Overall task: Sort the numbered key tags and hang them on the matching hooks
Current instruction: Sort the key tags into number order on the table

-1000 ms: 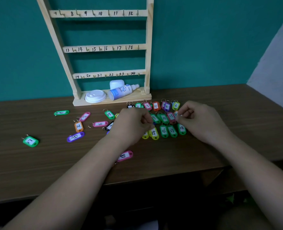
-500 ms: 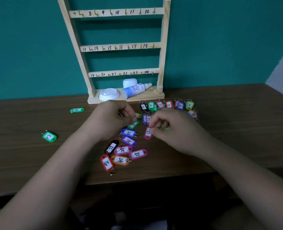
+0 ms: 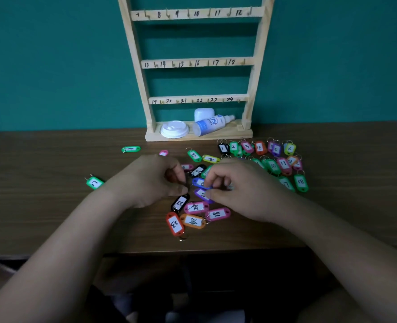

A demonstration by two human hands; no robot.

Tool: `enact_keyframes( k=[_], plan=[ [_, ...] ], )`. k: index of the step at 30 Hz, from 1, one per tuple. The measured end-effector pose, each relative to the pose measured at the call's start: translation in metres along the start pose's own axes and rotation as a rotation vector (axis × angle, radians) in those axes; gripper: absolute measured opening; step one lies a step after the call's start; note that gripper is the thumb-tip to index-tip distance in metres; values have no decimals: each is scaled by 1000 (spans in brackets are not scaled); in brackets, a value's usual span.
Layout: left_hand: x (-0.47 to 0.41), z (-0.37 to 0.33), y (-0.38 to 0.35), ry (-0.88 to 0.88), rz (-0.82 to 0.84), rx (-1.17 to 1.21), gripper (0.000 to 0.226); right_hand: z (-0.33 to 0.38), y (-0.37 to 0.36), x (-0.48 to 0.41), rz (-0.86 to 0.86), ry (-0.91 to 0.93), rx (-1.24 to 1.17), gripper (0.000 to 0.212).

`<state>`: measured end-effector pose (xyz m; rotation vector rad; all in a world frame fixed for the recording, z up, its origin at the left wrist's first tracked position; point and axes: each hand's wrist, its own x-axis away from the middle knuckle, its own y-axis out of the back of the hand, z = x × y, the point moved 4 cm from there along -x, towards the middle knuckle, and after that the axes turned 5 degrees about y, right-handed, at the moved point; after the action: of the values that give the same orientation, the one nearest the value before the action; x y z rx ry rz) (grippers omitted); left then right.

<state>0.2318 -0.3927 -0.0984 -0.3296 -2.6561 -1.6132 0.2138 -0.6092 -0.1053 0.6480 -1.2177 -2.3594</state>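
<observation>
While key tags [image 3: 259,147] lie scattered on the tabletop [image 3: 41,206] before the hook rack [image 3: 197,64], the grip of the right hand [image 3: 241,190] pinches a blue tag [image 3: 198,182]. Whether the grip of the left hand [image 3: 151,183] holds anything cannot be told.

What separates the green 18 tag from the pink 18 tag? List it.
The green 18 tag lies lengthwise, its number upright to the camera; the pink 18 tag lies crosswise, its number upside down. The green one sits far right, the pink one nearer the camera, around the centre. Both share the same shape and a white label reading 18.
</observation>
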Motion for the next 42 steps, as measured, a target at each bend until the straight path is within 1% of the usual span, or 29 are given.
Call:
enact_keyframes(
  k=[4, 9, 14, 18, 21, 22, 23, 25, 27, 29, 32, 34, 36, 39, 42],
  plan=[
    [4, 1, -2, -3, 54, -13, 18, 6, -5, -1, 49, 28, -33, 11],
    [2, -1, -6, -17, 58, -25, 13, 12, -10, -3, 110, 60, -29, 20],
    [1, 2, -2, 39, 25, -111, 16, 10, -11, -2, 112, 61, 37, 9],
    [3, 9, 4, 92, 42, -175, 17, 9, -8, -2, 102, 48, 27, 10],
    [6, 11, 8, 50, 15, -108, 8, 7, -1, -1, 85, 26, 21, 7],
    [7, 10, 9, 8, 23, -74, 12, 6, 2, -1, 78, 16, 17, 4],
    [9, 9, 10, -37, 50, -46, 21, 5, 5, -1, 75, 10, 14, 3],
    [14, 8, 11, -96, 133, -23, 35, 2, 10, 0, 86, 19, 1, 6],
    [17, 9, 9, -119, 182, -31, 40, -2, 14, 2, 121, 24, -28, 9],
    [18, 10, 8, -124, 173, -23, 36, -6, 17, 5, 167, 12, -37, 14],
    [18, 15, 10, -97, 118, -23, 22, -10, 17, 10, 227, -7, -11, 26],
    [18, 17, 12, -63, 89, -46, 18, -9, 15, 12, 270, -23, -30, 28],
    [18, 20, 14, -10, 61, -89, 21, -8, 13, 12, 287, -37, -37, 27],
    [20, 23, 16, 75, 60, -164, 32, -5, 14, 12, 279, -74, -15, 24],
    [20, 23, 16, 94, 64, -195, 38, -3, 13, 11, 269, -96, 4, 25]
  ],
)
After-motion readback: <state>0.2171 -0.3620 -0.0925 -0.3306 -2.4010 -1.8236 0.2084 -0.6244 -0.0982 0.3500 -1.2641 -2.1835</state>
